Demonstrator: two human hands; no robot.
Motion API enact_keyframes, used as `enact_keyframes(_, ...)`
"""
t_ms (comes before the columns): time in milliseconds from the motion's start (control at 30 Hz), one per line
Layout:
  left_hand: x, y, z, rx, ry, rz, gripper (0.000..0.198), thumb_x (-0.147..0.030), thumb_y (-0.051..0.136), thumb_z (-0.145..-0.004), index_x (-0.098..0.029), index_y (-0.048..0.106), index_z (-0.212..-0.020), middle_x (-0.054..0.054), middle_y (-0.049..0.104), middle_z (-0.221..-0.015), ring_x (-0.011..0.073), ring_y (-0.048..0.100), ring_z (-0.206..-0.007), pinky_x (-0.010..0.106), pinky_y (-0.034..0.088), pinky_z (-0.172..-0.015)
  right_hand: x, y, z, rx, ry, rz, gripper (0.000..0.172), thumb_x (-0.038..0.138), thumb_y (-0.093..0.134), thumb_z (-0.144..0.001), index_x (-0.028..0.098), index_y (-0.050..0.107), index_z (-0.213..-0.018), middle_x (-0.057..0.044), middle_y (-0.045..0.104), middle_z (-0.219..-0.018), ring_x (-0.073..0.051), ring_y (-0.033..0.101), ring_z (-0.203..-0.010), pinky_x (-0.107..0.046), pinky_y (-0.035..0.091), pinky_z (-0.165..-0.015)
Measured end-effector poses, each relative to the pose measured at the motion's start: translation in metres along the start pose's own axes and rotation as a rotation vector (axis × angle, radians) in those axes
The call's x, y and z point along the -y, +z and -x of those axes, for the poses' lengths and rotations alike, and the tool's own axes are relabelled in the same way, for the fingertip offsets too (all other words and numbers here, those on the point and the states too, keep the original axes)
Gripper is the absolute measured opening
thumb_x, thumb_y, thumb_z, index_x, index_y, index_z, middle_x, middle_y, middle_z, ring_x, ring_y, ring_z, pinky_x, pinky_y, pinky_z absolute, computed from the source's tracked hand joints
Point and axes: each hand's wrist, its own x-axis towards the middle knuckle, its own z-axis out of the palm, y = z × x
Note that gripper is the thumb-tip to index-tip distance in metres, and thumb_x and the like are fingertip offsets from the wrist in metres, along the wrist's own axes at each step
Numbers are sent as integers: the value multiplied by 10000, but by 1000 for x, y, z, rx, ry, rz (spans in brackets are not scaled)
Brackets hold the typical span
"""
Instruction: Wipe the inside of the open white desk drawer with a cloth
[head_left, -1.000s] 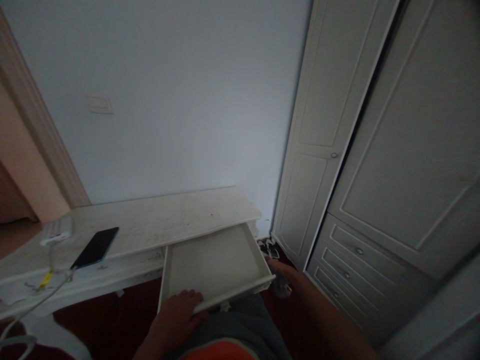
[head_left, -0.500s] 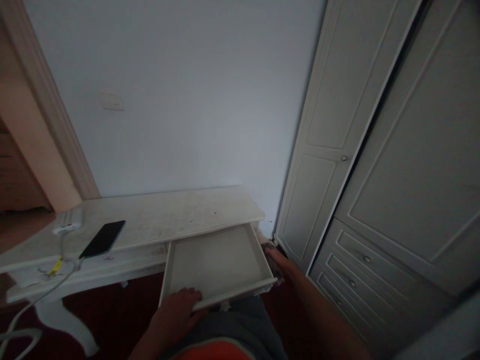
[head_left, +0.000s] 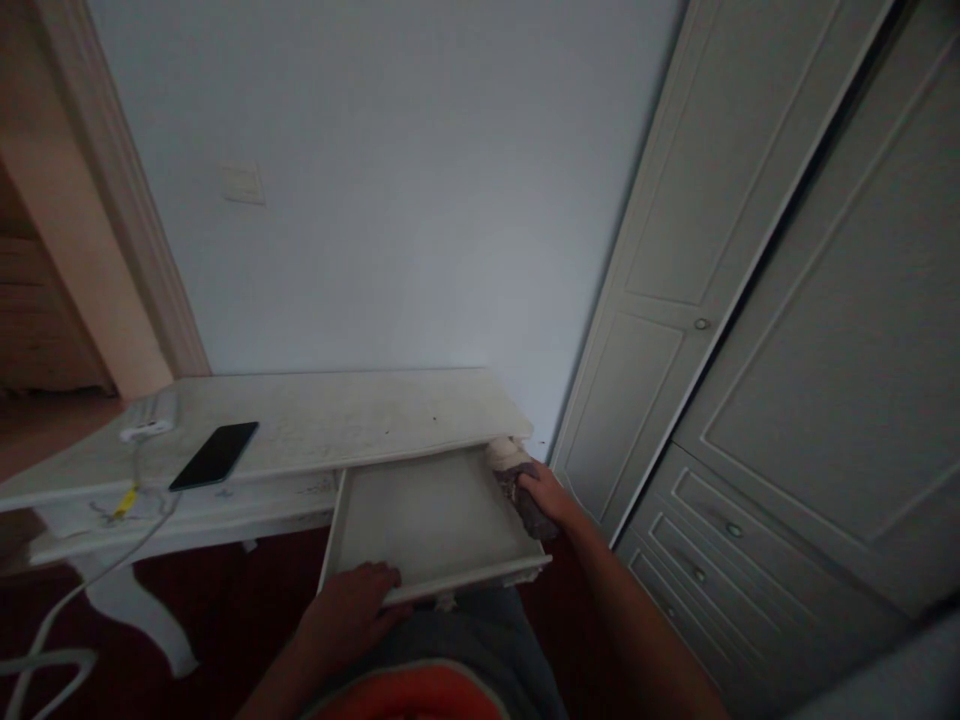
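A pulled-out white drawer (head_left: 435, 520) juts from the desk towards my body, and nothing lies inside it. My left hand (head_left: 358, 598) grips the left part of its front panel, fingers over the top edge and thumb on the outside. At the drawer's right side, my right hand (head_left: 546, 492) is closed around a bunched cloth (head_left: 529, 508), beige at the far end and grey-brown with a pattern nearer me. The cloth lies over the right side wall, its far end close to the desk top's edge.
On the white desk (head_left: 360, 410) are a dark phone (head_left: 216, 455) and a white power strip (head_left: 151, 412) with a cable (head_left: 97, 590) hanging down the left. A wardrobe (head_left: 675, 300) with drawers stands at the right. A wall is behind the desk.
My right hand has brought the cloth up from outside the drawer's right wall onto its top. My left hand stays on the front panel. The view has shifted slightly.
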Motion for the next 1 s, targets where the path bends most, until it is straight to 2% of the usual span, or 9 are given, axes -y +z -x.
enact_keyframes(100,-3,-4,1,0,9,-16,483,-572,453,-998,-241,710,-1238,113,741,-1254,326,689,-1176,460,520,-1002,16,32,25,95,-89,289,500,401,737,-662,227,730,-1130,-93,758,-1117,-342,636,-1108,-431,409,-1013)
enact_keyframes(233,-5,-4,3,-24,7,-44,427,-553,474,-1001,-252,720,-1176,100,753,-1212,316,711,-1128,437,534,-960,33,87,58,293,-304,756,470,446,724,-728,243,708,-1152,-92,754,-1047,-313,672,-979,-378,432,-886)
enact_keyframes(367,-5,2,4,-35,16,-79,452,-551,423,-1035,-237,728,-1150,111,773,-1166,330,716,-1125,452,526,-961,55,119,65,238,-345,461,299,340,617,-795,240,678,-1070,-29,748,-976,-233,667,-896,-290,436,-793)
enact_keyframes(433,-4,4,3,-26,30,-95,470,-557,406,-1044,-233,738,-1122,119,783,-1133,343,725,-1106,464,528,-948,68,114,66,204,-395,294,321,299,583,-790,228,668,-1092,-27,748,-1004,-218,658,-897,-280,447,-801)
enact_keyframes(533,-1,-2,-4,-40,46,-115,485,-573,406,-1043,-229,747,-1074,129,791,-1081,349,740,-1068,460,538,-916,80,79,72,100,-450,249,418,298,578,-784,219,659,-1186,-57,741,-1131,-236,650,-989,-305,458,-876)
enact_keyframes(667,7,-21,-23,-77,64,-163,449,-522,401,-1049,-231,742,-1067,135,799,-1038,339,756,-1031,440,549,-884,71,15,76,-122,-290,608,439,371,621,-820,214,644,-1229,-108,720,-1159,-289,643,-1059,-343,441,-893)
enact_keyframes(767,10,-30,-34,-84,72,-193,434,-505,404,-1043,-234,740,-1086,138,801,-1030,337,762,-1009,442,557,-875,53,2,72,-191,-105,772,399,397,595,-883,203,632,-1229,-128,710,-1138,-297,655,-1038,-344,435,-851)
enact_keyframes(867,11,-30,-41,-86,91,-179,438,-526,418,-1030,-239,746,-1069,134,801,-1020,339,763,-996,450,564,-876,44,43,68,-250,-77,741,382,366,612,-876,206,622,-1223,-133,693,-1171,-295,643,-1074,-353,435,-878)
enact_keyframes(1000,16,-24,-44,-84,69,-134,386,-475,472,-1005,-253,741,-1172,132,794,-1150,334,735,-1102,448,548,-960,56,144,77,-189,-321,625,398,363,682,-792,216,619,-1156,-103,678,-1097,-292,614,-1011,-368,443,-865)
